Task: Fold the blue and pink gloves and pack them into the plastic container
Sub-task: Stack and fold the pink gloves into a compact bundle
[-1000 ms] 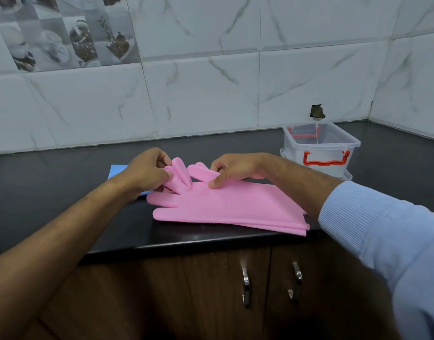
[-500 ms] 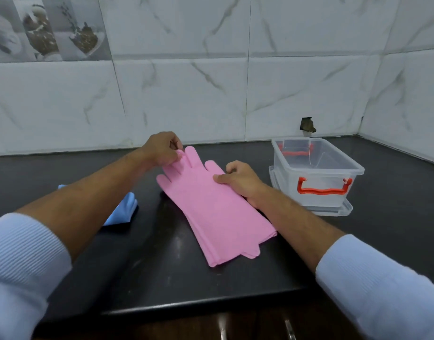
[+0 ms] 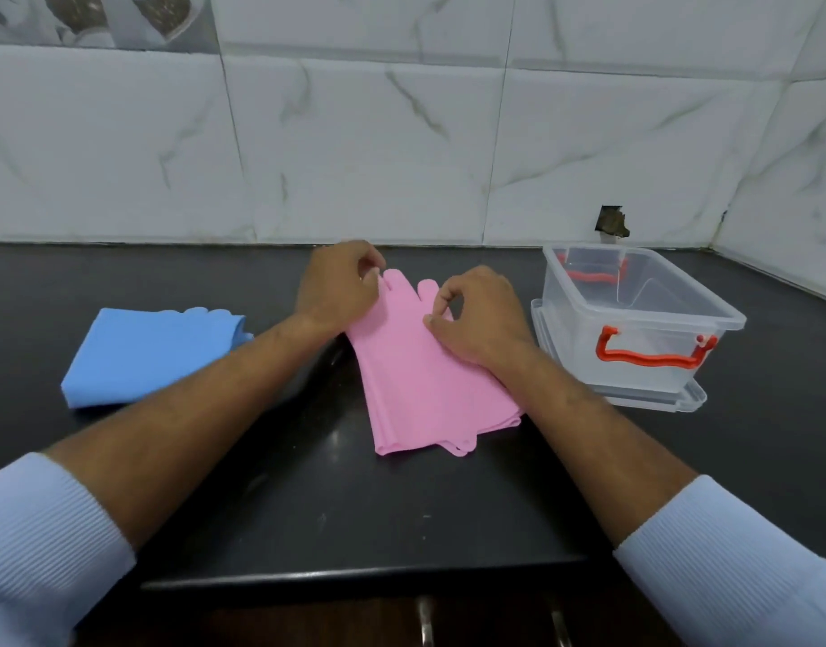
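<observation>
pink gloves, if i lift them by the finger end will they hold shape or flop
The pink gloves probably flop: they lie flat and thin on the counter, cuff edges wavy. Stacked loosely, the layers may slide apart, since the lower cuff already pokes out. They look light; the left hand and right hand pinch only the finger ends.
</observation>
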